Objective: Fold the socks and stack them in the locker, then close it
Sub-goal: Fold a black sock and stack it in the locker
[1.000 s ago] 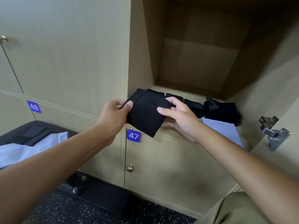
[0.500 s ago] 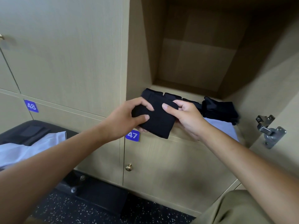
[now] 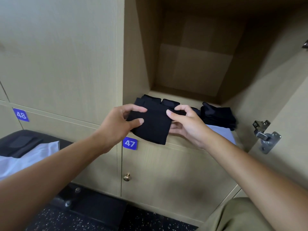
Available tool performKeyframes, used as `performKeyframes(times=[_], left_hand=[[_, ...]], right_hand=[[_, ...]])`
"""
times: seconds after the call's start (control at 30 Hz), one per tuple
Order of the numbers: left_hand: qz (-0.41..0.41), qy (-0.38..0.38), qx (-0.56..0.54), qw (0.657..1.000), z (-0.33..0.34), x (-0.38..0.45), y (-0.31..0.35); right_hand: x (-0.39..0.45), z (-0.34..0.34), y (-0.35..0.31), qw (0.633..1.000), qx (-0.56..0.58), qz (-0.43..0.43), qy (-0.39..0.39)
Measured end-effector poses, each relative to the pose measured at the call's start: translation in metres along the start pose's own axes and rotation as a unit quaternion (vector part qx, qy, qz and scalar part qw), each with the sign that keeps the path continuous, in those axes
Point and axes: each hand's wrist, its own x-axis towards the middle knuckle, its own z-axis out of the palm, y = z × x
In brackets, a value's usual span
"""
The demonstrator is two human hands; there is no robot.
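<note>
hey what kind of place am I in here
Probably a locker or changing room: wooden locker doors carry numbered blue tags, 47 and 48, and one open locker holds black socks.

place: locker room | evidence: numbered wooden lockers, tags 47 (image 3: pixel 129 143) and 48 (image 3: pixel 21 115), speckled floor (image 3: pixel 50 222)

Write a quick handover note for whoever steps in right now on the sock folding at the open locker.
Left hand and right hand both grip one black sock, partly folded, at the front edge of the open locker.
Stack of folded socks sits on the locker floor to the right, over a pale cloth; more black socks lie behind the hands.
Left: finish this fold, stack it, fold the rest, close the door.
</note>
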Motion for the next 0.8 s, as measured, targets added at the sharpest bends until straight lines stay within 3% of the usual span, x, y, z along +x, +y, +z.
performKeyframes(times=[0.07,0.2,0.37,0.8], left_hand=[[-0.008,0.019,-0.028,0.999,0.000,0.001,-0.001],[-0.044,0.036,-0.119,0.991,0.003,0.002,-0.004],[-0.059,-0.009,-0.197,0.979,0.013,0.001,-0.005],[-0.042,-0.049,-0.112,0.992,0.025,-0.002,-0.009]], right_hand=[[0.001,0.000,0.000,0.998,0.056,0.008,-0.023],[0.000,0.008,0.001,0.997,0.045,-0.017,-0.061],[-0.004,0.014,-0.001,0.993,0.051,0.004,-0.105],[-0.002,-0.013,-0.003,0.991,-0.124,0.021,-0.043]])
